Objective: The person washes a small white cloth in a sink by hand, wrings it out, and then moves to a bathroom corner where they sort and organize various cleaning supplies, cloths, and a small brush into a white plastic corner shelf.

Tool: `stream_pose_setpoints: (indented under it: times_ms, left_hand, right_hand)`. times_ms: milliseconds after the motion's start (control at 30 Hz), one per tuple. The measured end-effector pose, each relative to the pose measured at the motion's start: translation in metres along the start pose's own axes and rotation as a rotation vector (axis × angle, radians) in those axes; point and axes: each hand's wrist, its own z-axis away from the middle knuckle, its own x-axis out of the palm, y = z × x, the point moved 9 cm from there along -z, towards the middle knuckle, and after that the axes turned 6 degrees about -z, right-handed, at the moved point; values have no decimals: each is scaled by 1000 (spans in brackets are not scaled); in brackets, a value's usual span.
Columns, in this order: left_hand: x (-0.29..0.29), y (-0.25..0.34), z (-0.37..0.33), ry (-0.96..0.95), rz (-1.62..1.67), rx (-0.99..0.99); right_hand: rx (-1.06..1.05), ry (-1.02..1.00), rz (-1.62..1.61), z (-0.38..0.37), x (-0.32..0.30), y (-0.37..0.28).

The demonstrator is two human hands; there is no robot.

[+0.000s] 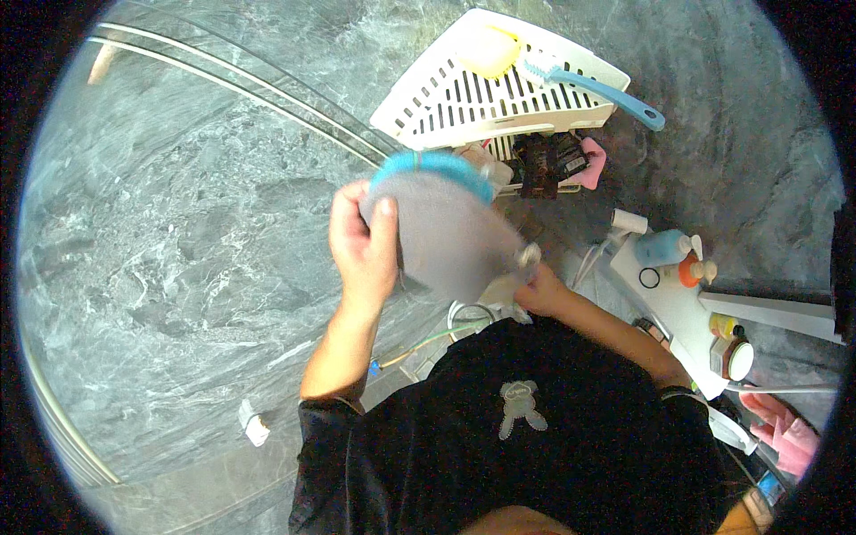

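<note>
Both hands hold a grey, rounded pad (446, 234) with a bright blue fringe (437, 164) along its far edge; it is slightly blurred, and I cannot tell its exact kind. My left hand (364, 241) grips its left side, thumb lying on the grey face and the other fingers behind it. At the lower right, where the pad narrows, my right hand (540, 291) is closed on that end, next to a small pale part (529, 257). Most of the right hand's fingers are hidden.
Beyond the pad a white slotted corner shelf (428, 107) holds a yellow item (493, 52) and a blue-handled brush (606, 92). A lower shelf carries dark packets (544, 165) and a pink cloth (589, 163). To the right, a white ledge (673, 308) bears several bottles. Metal rails (241, 71) run at upper left.
</note>
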Motion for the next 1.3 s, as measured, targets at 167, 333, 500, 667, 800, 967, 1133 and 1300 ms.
stream_pose_setpoints:
  times_ms: [167,333,500,667,800,967,1133,1300]
  left_hand:
    - [20,33,-68,94,483,-98]
    - [3,-53,-100,210,389,-221]
    - [20,-68,-67,392,441,-344]
    - [27,-85,-61,329,715,-543]
    - [19,-73,-65,391,643,-440]
    - [29,-63,-58,278,682,-426]
    - [28,-48,-53,72,565,-571]
    - [16,32,-89,40,385,-43]
  right_hand:
    - [-7,147,109,-10,-25,-35]
    - [236,243,-62,10,-30,16]
    - [245,240,-63,31,-28,30]
    - [-136,360,334,8,-44,-69]
    - [-274,416,287,-29,-59,-145]
    - [-419,411,473,-56,-59,-179]
    - [-324,418,484,-67,-61,-171]
    - [-315,415,435,-67,-70,-160]
